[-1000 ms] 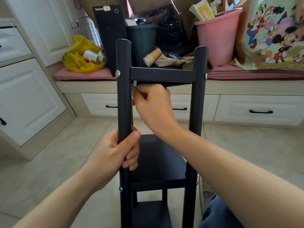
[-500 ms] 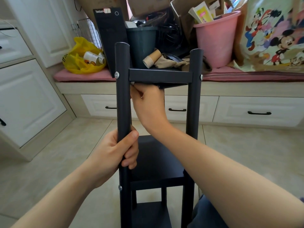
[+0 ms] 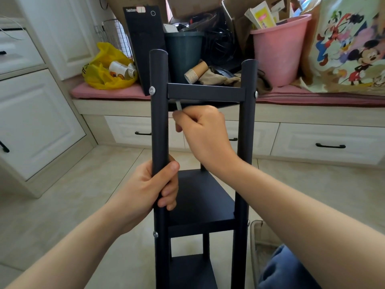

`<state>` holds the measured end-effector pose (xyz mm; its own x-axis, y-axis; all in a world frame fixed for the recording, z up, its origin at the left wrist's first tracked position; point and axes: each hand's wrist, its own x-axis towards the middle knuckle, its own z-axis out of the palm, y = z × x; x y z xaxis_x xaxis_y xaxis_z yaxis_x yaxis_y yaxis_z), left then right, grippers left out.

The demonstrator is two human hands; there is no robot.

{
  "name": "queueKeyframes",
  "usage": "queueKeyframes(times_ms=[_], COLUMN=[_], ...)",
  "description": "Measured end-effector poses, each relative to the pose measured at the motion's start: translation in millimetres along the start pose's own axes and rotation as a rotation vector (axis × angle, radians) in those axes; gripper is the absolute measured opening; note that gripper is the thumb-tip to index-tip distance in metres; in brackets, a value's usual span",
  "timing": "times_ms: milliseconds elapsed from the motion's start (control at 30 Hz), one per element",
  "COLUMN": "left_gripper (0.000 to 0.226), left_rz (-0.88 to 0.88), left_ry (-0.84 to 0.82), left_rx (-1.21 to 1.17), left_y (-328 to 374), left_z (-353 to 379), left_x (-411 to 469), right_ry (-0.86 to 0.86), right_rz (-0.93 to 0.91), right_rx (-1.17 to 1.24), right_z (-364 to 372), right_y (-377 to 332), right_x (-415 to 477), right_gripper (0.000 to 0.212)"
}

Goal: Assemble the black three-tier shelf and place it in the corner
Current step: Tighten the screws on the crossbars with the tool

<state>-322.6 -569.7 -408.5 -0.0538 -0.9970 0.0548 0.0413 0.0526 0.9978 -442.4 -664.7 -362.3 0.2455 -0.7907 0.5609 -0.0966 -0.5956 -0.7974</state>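
Head cam: black shelf upright, btwn the person and the cluttered bench. Left hand: fingers wrapped tight round the front-left post, mid-height. Right hand just under the top tier, fingers curled on a small silver key pointing up at the tier's underside.

The shelf is black with silver screws; the bucket is pink, the bag yellow, the tote cartoon-printed.
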Motion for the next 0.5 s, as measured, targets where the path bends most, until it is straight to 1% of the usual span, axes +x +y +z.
queueKeyframes(times_ms=[167, 500], left_gripper=[0.035, 0.032], left_rz=[-0.01, -0.017], left_ry=[0.0, -0.006], left_rx=[0.017, 0.005], left_y=[0.1, 1.0], left_z=[0.9, 3.3], left_x=[2.4, 1.0], right_ry=[0.002, 0.001], right_rz=[-0.014, 0.021], right_rx=[-0.015, -0.009], right_z=[-2.6, 3.2], right_y=[-2.9, 0.2], right_x=[3.3, 5.9], right_gripper=[0.038, 0.033])
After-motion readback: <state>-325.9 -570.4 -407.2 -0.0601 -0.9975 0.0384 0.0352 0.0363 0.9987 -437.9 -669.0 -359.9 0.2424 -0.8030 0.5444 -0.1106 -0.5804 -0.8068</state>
